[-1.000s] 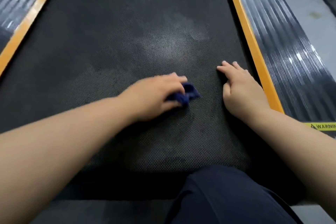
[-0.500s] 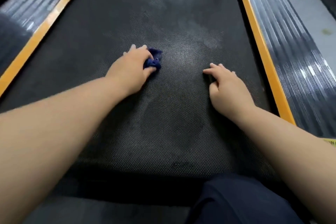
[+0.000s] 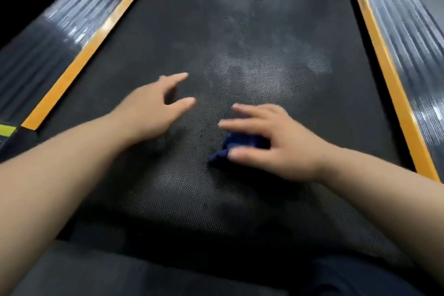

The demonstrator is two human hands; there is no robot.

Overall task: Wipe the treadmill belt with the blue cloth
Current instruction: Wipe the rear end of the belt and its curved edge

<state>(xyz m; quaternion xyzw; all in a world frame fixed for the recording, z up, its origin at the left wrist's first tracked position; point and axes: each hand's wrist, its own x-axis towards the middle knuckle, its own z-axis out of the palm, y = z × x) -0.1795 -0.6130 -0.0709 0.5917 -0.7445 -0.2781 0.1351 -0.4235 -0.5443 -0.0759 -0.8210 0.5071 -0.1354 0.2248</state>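
Note:
The black, dotted treadmill belt (image 3: pixel 240 31) fills the middle of the head view, with a pale dusty patch (image 3: pixel 259 74) just beyond my hands. A small crumpled blue cloth (image 3: pixel 242 142) lies on the belt under my right hand (image 3: pixel 283 144). That hand holds it between the thumb and the fingers stretched over it, so most of the cloth is hidden. My left hand (image 3: pixel 153 108) hovers to the left with fingers spread and holds nothing.
Orange strips edge the belt on the left (image 3: pixel 79 55) and right (image 3: pixel 384 62), with ribbed dark side rails outside them (image 3: pixel 48 38) (image 3: pixel 413 31). My knee in dark trousers (image 3: pixel 348 276) is at the bottom right. A yellow label (image 3: pixel 7 130) shows at the far left.
The blue cloth has passed from my left hand to my right. My left hand has let go and opened. The view has shifted to the left.

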